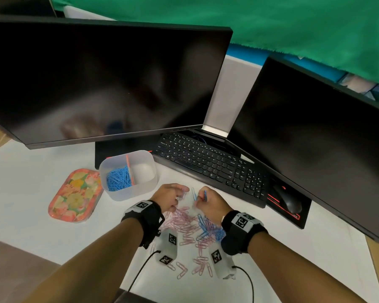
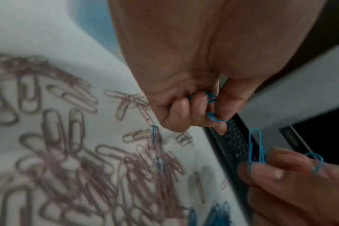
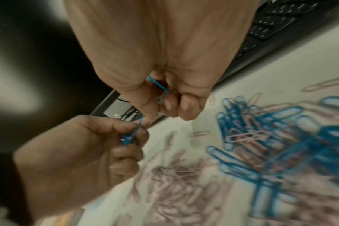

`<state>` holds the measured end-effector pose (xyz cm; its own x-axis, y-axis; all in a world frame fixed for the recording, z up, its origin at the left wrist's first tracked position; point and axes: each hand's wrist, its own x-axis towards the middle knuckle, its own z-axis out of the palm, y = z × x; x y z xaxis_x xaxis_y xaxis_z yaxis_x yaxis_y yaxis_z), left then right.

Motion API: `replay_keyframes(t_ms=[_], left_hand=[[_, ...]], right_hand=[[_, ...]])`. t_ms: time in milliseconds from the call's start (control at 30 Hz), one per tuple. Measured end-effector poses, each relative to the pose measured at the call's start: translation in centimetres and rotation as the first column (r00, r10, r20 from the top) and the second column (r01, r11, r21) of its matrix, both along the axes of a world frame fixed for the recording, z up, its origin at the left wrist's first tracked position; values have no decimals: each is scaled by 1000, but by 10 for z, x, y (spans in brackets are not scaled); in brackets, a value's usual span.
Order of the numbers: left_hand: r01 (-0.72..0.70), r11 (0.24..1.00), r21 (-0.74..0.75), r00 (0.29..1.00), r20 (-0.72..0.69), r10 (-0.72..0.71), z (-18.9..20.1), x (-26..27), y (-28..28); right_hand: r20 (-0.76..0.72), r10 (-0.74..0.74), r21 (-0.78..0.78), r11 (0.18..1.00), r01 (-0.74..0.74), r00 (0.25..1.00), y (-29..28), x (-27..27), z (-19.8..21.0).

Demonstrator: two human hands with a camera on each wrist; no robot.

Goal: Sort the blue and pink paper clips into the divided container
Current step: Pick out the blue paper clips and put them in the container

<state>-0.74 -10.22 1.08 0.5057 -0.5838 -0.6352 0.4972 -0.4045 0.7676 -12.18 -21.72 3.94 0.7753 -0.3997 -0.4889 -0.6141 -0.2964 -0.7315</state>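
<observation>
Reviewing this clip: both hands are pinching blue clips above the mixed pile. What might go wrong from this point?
1. The left hand and right hand each hold several blue paper clips in a fingertip grip; one may slip back into the mixed pile of pink and blue clips.
2. Clips in the pile lie interlocked, so a pink one might ride along into the blue-filled side of the translucent divided container.
</observation>
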Motion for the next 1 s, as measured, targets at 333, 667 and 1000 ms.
replay_keyframes(t_ms=[333, 667, 1000], left_hand=[[-476, 850, -226, 799, -516, 310, 31, -8, 9], [-662, 718, -214, 690, -547, 474, 55, 11, 33], [-795, 594, -118, 568, -486, 664, 68, 71, 77]], right_hand=[[24, 215, -258, 945, -202, 976, 29, 60, 58], [-40, 306, -359, 884, -299, 951, 61, 94, 79], [221, 3, -198, 979, 42, 975, 20, 73, 83]])
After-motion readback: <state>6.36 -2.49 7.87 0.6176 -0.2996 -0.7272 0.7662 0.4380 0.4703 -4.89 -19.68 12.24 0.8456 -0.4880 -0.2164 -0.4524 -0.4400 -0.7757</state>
